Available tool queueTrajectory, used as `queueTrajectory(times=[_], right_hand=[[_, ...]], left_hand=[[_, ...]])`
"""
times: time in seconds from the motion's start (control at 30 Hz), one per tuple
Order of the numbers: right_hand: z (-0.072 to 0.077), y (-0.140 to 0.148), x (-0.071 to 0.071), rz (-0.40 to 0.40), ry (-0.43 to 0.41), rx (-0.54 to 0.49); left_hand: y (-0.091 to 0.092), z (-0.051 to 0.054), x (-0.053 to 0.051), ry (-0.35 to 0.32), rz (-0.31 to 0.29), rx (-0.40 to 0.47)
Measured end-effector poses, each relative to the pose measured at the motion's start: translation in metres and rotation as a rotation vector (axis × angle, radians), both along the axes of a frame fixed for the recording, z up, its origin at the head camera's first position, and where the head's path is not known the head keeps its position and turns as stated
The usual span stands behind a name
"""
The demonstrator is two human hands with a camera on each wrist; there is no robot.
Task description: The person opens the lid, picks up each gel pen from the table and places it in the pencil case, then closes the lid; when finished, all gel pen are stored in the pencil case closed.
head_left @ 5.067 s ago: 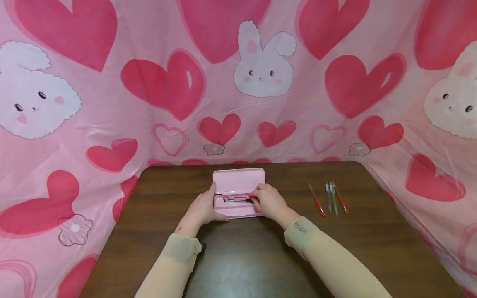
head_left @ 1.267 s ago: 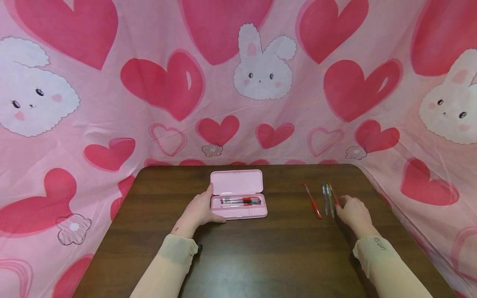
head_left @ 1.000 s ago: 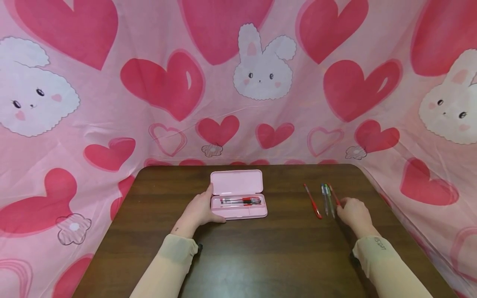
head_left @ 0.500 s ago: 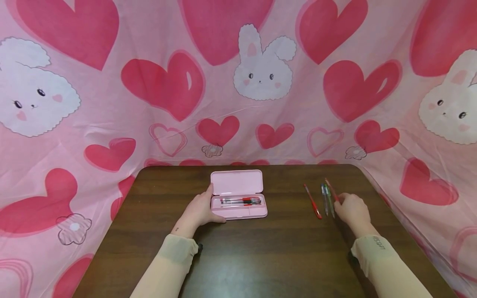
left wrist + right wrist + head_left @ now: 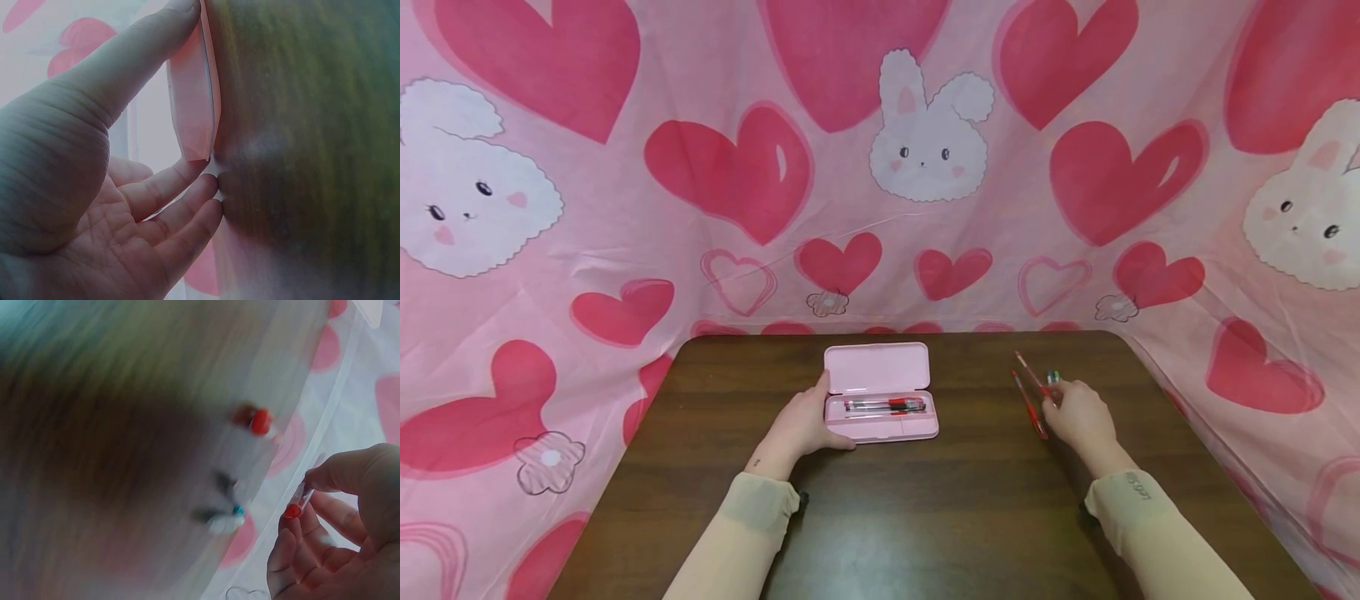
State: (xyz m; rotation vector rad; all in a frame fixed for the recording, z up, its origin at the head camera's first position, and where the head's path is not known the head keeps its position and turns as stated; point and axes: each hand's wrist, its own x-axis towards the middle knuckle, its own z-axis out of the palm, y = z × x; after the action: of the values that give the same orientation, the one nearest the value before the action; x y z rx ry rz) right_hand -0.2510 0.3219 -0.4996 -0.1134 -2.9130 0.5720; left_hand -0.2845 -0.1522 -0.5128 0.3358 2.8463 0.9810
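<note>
The open pink pencil case (image 5: pixel 877 367) stands at the table's middle, lid tilted back, with several red and black pens (image 5: pixel 883 406) in its rear compartment. My left hand (image 5: pixel 796 423) holds the case's left end, thumb along the front edge and fingers by the side; the left wrist view shows that end of the case (image 5: pixel 192 106) close up. My right hand (image 5: pixel 1081 415) pinches a clear pen with red ends (image 5: pixel 1030 370), raised above the table. Below it lies another red pen (image 5: pixel 1030 408). Blue and green pen ends (image 5: pixel 1054 377) show behind the right hand, which hides the rest.
The brown wooden table (image 5: pixel 925 517) has its rounded far edge against a pink cloth backdrop (image 5: pixel 835 192) printed with hearts and rabbits. Cloth also hangs at both sides.
My right hand has left the pencil case, taken the rightmost red pen, and lifted it leftward over the other pens. The left hand has kept its place on the case.
</note>
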Motion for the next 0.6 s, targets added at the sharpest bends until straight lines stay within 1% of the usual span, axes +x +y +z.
queueTrajectory(times=[0.1,0.3,0.5,0.6], right_hand=[[0.001,-0.010,-0.002,0.015,0.010,-0.002],[-0.002,-0.030,-0.009,0.055,0.055,0.014],[-0.006,-0.051,-0.014,0.102,0.077,0.029],[-0.007,-0.061,-0.017,0.126,0.105,0.024]], left_hand=[[0.001,0.000,0.000,0.004,0.001,-0.006],[0.000,-0.001,-0.001,0.004,0.001,-0.009],[0.000,0.000,-0.001,0.001,0.001,-0.009],[0.000,0.000,-0.001,-0.003,0.000,-0.013]])
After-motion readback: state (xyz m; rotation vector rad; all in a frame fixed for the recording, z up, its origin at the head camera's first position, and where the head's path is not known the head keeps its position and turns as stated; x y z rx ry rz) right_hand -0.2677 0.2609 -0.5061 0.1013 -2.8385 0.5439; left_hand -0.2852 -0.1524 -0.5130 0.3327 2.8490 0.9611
